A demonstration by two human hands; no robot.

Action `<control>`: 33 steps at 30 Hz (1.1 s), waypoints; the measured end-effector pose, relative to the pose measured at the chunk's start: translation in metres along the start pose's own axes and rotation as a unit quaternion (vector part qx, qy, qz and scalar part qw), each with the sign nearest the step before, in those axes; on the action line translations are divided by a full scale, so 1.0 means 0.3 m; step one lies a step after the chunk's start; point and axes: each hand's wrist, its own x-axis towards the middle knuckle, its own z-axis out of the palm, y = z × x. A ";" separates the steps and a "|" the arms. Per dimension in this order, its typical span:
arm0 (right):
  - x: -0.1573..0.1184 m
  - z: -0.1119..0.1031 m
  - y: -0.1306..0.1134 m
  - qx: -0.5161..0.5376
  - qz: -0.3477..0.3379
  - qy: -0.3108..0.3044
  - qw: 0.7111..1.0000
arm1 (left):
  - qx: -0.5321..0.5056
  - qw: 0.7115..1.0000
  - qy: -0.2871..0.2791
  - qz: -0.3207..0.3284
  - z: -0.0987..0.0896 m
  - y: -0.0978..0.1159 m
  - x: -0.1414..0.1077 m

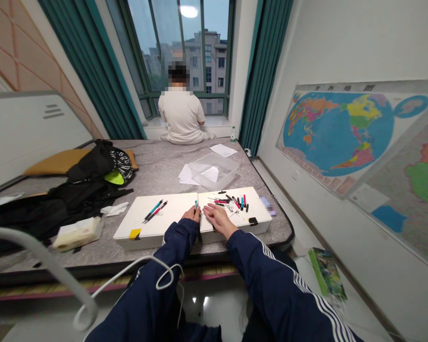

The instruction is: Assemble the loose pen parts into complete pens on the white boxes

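From my remote view, my left hand (191, 214) pinches a blue pen part (196, 204). At its three o'clock, my right hand (219, 219) has loosely spread fingers, holding nothing I can see. Loose pen pieces (242, 203) lie at its two o'clock on a white box (262, 211).

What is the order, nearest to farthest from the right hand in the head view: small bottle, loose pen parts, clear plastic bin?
1. Loose pen parts: just beyond the right hand, rightward, on the white box.
2. Clear plastic bin: straight ahead, beyond that box.
3. Small bottle: farthest, right of the seated person.
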 end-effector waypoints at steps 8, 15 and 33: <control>0.015 -0.012 0.001 0.025 -0.016 -0.036 0.999 | 0.016 1.000 -0.014 -0.005 -0.011 0.012 -0.003; 0.022 -0.010 0.045 -0.034 -0.084 -0.064 0.994 | 0.023 1.000 -0.007 0.004 0.024 -0.031 0.020; 0.031 -0.024 0.125 -0.229 -0.181 0.011 0.956 | -0.277 0.959 0.063 -0.014 0.008 -0.022 0.022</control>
